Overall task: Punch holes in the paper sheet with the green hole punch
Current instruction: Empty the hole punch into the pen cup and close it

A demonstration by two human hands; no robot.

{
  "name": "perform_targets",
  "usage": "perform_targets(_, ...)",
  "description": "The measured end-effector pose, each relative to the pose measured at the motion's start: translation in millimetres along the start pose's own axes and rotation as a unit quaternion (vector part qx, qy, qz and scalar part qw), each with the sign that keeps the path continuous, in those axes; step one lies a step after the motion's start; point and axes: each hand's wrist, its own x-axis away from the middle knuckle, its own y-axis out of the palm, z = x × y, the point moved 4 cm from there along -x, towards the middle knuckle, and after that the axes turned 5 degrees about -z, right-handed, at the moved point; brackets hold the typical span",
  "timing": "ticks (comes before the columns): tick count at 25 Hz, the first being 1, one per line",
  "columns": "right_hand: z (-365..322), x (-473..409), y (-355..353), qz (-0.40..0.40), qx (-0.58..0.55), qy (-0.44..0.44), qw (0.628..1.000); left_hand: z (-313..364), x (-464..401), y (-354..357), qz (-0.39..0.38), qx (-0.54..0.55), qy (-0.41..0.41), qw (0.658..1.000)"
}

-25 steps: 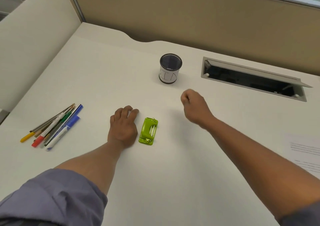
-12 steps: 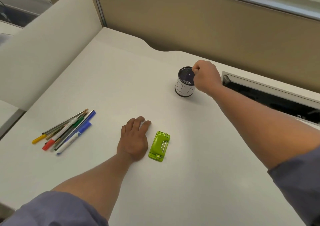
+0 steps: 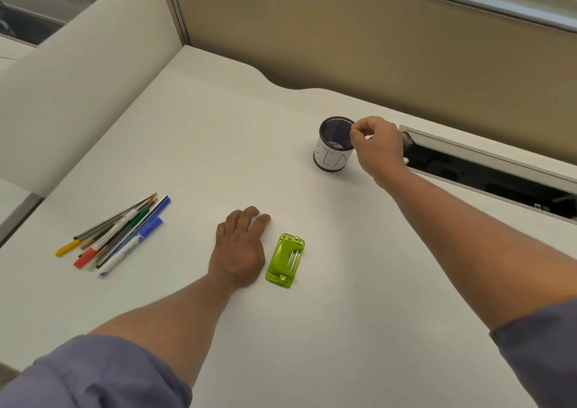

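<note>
The small lime-green plastic hole punch (image 3: 285,260) lies flat on the white desk (image 3: 193,145), lengthwise away from the person, with a metal guide wire on its top. It is untouched. No paper sheet shows anywhere in view, so the punching has probably not begun.

Just to its left, the left hand (image 3: 239,251) rests palm down on the desk, fingers (image 3: 249,217) together and slightly curled, holding nothing; it seems parked there, ready to take the punch.

Further back, the right hand (image 3: 379,150) is at the rim of a black wire-mesh pen cup (image 3: 333,145), thumb and forefinger pinched together at the edge. Whether something tiny is held between them cannot be told. The cup wears a white paper band with handwritten letters that appear to read "BIN", which suggests it serves as a waste pot.

At far left lies a loose bundle of pens and markers (image 3: 115,235), well apart from the punch. An open cable hatch (image 3: 487,170) is set into the desk behind the right hand.
</note>
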Motion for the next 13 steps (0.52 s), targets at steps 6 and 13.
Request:
perform_targets(6, 32, 77, -3, -0.065, 0.013, 0.004, 0.998, 1, 0, 0, 0.003, -0.001, 0.0, 1.0)
perform_targets(13, 85, 177, 1, -0.262, 0.128, 0.068, 0.954, 1, 0, 1, 0.016, 0.004, 0.001, 1.0)
